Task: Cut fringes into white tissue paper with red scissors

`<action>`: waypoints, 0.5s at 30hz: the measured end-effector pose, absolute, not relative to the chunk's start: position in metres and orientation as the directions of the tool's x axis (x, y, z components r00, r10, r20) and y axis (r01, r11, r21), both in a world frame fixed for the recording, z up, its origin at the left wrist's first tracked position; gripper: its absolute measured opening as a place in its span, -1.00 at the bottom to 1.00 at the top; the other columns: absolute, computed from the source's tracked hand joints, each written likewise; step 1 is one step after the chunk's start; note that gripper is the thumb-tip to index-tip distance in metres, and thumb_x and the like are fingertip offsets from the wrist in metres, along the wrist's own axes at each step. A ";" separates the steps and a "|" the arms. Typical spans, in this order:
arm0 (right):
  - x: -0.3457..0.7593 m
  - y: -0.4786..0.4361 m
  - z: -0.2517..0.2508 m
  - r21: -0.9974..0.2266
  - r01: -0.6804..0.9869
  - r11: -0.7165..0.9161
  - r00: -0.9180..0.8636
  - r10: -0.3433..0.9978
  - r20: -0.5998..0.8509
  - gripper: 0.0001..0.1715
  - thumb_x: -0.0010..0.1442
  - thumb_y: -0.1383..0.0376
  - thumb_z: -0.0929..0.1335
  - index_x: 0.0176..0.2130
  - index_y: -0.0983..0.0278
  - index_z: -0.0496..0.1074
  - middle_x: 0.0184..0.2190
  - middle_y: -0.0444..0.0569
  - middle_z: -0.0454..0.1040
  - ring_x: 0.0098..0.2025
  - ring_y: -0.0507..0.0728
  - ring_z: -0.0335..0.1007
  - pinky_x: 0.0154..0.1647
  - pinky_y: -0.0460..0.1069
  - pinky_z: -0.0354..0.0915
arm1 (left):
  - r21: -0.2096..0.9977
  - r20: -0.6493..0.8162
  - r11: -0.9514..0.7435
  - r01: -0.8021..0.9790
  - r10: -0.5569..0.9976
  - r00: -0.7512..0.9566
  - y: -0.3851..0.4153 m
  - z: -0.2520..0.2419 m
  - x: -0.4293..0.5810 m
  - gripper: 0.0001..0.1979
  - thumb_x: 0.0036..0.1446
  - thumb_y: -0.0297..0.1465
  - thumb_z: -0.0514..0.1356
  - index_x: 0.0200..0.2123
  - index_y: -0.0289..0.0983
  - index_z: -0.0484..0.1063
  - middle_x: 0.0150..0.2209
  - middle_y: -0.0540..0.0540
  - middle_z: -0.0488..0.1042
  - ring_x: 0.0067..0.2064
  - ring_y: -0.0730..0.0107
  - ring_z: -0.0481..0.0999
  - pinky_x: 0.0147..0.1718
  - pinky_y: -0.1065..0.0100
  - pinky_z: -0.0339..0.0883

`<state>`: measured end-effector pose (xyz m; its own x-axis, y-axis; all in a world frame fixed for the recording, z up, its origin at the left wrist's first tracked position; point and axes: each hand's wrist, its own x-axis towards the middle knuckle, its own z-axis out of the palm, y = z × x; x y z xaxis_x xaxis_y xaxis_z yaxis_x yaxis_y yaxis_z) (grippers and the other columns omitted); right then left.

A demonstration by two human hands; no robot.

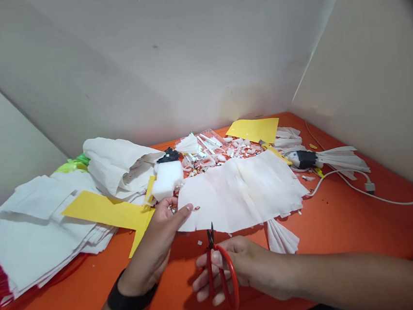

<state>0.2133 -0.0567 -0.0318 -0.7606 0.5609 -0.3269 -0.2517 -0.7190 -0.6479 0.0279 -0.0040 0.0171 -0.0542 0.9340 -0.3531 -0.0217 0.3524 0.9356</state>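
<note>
My left hand (167, 227) pinches the left end of a long white sheet (242, 190), thumb on top and fingers beneath. The sheet looks like paper or thin fabric and spreads to the right over the scraps. In my right hand (239, 264) is a pair of scissors (223, 275) with red handles and short dark blades. Their tips point up at the sheet's near edge, just right of my left thumb; whether they touch it I cannot tell. Beyond my left hand lies a white foam block (167, 178).
White sheets (33, 215) and cut yellow paper (102, 211) lie at left. Small scraps (242, 147) cover the back middle. At right are a yellow cutter (276, 153), a black-banded white tassel figure (306, 159) and a white cable (389, 200). A pleated white piece (282, 238) sits in front.
</note>
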 end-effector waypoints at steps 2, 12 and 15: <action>0.214 -0.056 -0.031 -0.656 -0.251 -0.712 -0.759 0.565 -0.324 -0.30 0.15 -0.11 0.47 -0.01 0.41 0.48 -0.13 0.25 0.61 -0.10 0.27 0.61 -0.08 0.10 0.42 | 0.933 -0.357 0.356 -0.051 0.934 -0.013 -0.003 0.018 0.027 -0.53 -0.04 -0.18 0.45 -0.15 -0.21 0.35 -0.39 0.06 0.52 -0.38 0.35 0.54 -0.42 0.41 0.34; 0.212 -0.056 -0.032 -0.643 -0.246 -0.726 -0.743 0.567 -0.355 -0.32 0.14 -0.08 0.48 -0.02 0.42 0.48 -0.11 0.28 0.60 -0.13 0.25 0.62 -0.12 0.07 0.42 | 0.947 -0.283 0.274 -0.167 0.959 -0.032 -0.006 0.028 0.023 -0.64 0.04 -0.31 0.41 -0.18 -0.13 0.31 -0.44 0.14 0.44 -0.41 0.45 0.50 -0.41 0.49 0.37; 0.211 -0.056 -0.031 -0.641 -0.246 -0.727 -0.745 0.565 -0.355 -0.30 0.14 -0.09 0.48 -0.02 0.42 0.48 -0.11 0.29 0.60 -0.14 0.25 0.62 -0.12 0.07 0.43 | 0.929 -0.281 0.262 -0.261 0.959 -0.036 -0.007 0.034 0.023 -0.61 0.01 -0.36 0.41 -0.15 -0.11 0.31 -0.39 0.12 0.50 -0.38 0.43 0.53 -0.36 0.46 0.41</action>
